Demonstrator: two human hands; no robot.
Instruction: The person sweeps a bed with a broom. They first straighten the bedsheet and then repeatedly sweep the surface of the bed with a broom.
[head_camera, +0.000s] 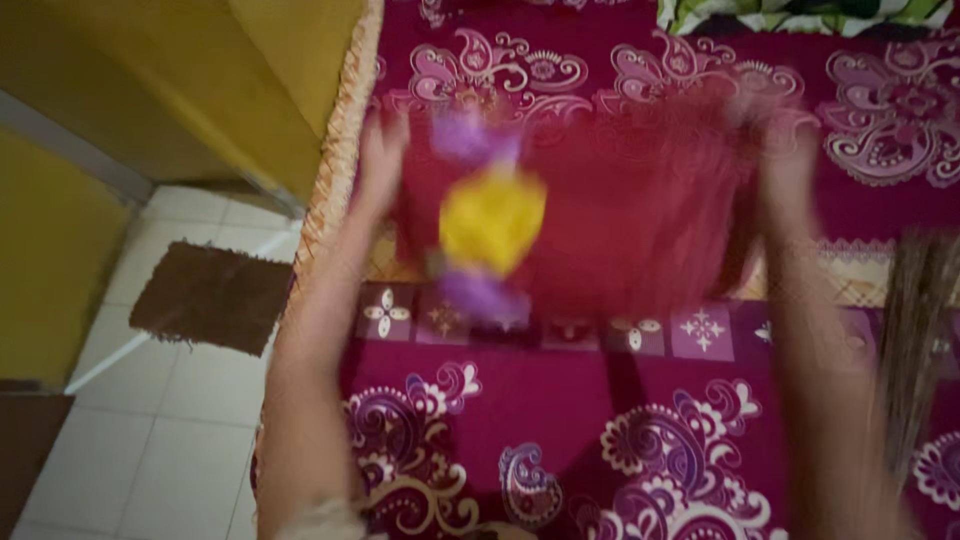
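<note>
Both hands' fingers (385, 150) grip red cloth (640, 220) edges

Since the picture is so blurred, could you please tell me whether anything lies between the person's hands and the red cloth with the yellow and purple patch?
Nothing visible does. The left hand and the right hand are already at the side edges of the red cloth with the yellow and purple patch, spread above the magenta paisley bedspread. Blur hides the exact grip.

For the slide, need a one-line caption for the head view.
Both hands, left hand and right hand, hold a red cloth over a patterned magenta bedspread.
</note>
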